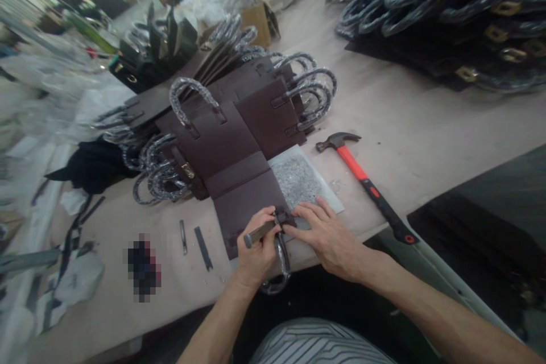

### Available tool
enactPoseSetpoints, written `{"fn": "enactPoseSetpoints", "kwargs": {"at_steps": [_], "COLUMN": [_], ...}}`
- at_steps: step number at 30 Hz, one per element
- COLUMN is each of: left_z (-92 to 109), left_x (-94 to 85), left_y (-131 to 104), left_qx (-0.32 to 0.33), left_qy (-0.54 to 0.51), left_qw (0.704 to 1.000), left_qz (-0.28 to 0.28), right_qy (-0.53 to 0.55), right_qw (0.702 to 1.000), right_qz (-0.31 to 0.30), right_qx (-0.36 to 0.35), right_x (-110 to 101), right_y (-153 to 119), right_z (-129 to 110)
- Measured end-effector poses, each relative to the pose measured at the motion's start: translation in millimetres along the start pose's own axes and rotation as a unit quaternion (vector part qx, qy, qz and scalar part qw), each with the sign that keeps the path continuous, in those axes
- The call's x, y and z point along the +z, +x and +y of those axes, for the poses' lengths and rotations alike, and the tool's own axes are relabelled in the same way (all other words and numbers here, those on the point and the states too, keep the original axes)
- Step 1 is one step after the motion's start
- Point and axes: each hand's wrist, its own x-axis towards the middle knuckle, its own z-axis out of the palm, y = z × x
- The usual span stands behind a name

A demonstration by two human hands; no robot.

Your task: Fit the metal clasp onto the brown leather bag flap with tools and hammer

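My left hand point(258, 250) grips a short metal rod-like punch point(257, 235), its blunt end towards me and its tip at a handle tab on a dark brown leather bag panel point(243, 199). My right hand point(328, 233) has its fingers spread, with the fingertips resting on the panel beside that tab. A plastic-wrapped bag handle point(281, 264) hangs from the panel over the table's near edge. Under the panel lies a white board point(301, 179) with a worn grey, pitted surface. The punch's tip is partly hidden by my fingers.
A claw hammer point(354, 165) with a red and black handle lies to the right. Left are a thin metal tool point(183, 237), a notched flat strip point(203, 248) and a blurred-out object point(143, 267). Stacked bag panels point(273, 102) and black bags point(426, 51) stand behind.
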Motion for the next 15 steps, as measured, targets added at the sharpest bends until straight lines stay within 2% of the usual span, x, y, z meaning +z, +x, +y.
{"fn": "enactPoseSetpoints", "kwargs": {"at_steps": [5, 9, 12, 15], "left_z": [0.5, 1.3, 0.3, -1.0], "left_x": [0.0, 0.0, 0.5, 1.3], "left_y": [2.2, 7.6, 9.4, 8.8], "left_qx": [0.010, 0.009, 0.000, -0.008], "left_qy": [0.021, 0.011, -0.013, -0.029], "left_qw": [1.000, 1.000, 0.999, 0.999], "left_qz": [-0.007, -0.025, -0.030, -0.021], "right_qy": [0.024, 0.057, 0.077, 0.033], "right_qw": [1.000, 0.998, 0.991, 0.970], "right_qz": [0.000, 0.025, 0.108, 0.227], "right_qx": [0.008, 0.008, 0.018, 0.079], "right_x": [-4.4, -9.2, -14.6, -22.8], "right_y": [1.4, 4.4, 2.6, -3.3], "right_z": [-1.4, -0.8, 12.2, 34.3]}}
